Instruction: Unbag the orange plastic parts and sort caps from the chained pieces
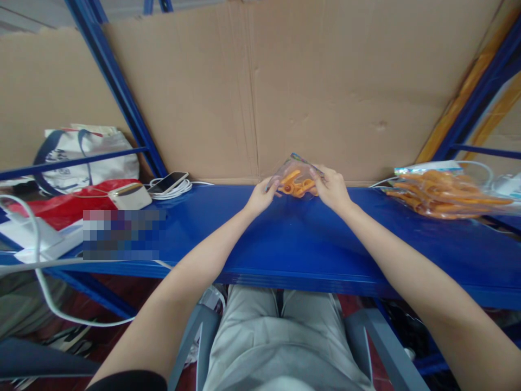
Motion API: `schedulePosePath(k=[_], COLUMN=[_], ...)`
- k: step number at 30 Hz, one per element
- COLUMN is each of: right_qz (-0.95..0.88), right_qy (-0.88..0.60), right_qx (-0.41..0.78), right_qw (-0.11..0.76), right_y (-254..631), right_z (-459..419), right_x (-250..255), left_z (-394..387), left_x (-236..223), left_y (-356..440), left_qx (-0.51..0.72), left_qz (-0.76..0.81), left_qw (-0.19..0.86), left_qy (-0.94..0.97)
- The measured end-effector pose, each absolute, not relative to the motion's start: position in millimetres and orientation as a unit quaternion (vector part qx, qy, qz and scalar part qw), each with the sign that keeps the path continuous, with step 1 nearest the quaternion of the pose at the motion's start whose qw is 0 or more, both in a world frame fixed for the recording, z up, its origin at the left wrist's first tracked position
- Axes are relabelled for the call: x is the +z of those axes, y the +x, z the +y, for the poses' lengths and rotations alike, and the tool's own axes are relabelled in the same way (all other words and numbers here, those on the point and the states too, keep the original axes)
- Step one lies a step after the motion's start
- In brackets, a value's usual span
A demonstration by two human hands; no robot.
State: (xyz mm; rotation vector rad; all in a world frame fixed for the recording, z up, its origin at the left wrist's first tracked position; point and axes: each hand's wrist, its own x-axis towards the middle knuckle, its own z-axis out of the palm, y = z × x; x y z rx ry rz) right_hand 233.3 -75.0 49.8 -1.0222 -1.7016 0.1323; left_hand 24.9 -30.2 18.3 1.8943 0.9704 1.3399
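Bearings taken from the seat, 12 o'clock straight ahead. A small plastic bag with parts inside is held at 12, between left hand and right hand, over the far part of the shelf. Behind it, a cardboard panel is stood upright. More filled bags are located at 2. At 10 to 11, a phone is rested on a coiled cable; to its left, a small device is seated on a plastic wrapper. Behind these, a tote is placed at 10.
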Motion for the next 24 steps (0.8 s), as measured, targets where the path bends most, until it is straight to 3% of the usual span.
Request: schedulePosePath(k=[4, 10, 16, 20, 24], right_qz=[-0.739, -0.751, -0.750, -0.730, -0.701], right_qy=[-0.411, -0.397, -0.388, -0.391, -0.356], right_qx=[0.024, 0.019, 0.032, 0.087, 0.244], right_qw=[0.534, 0.527, 0.534, 0.553, 0.568], right_y=[233, 233, 234, 233, 235], right_z=[-72, -75, -88, -92, -86], right_x=[49, 50, 57, 65, 69], left_z=[-34, -28, -24, -31, -29], left_x=[16, 12, 17, 26, 29], left_y=[24, 18, 12, 10, 9], left_qx=[0.492, 0.446, 0.506, 0.551, 0.596], left_qz=[0.289, 0.221, 0.194, 0.220, 0.286], left_qw=[0.211, 0.152, 0.067, 0.079, 0.190], left_qy=[0.793, 0.854, 0.838, 0.801, 0.726])
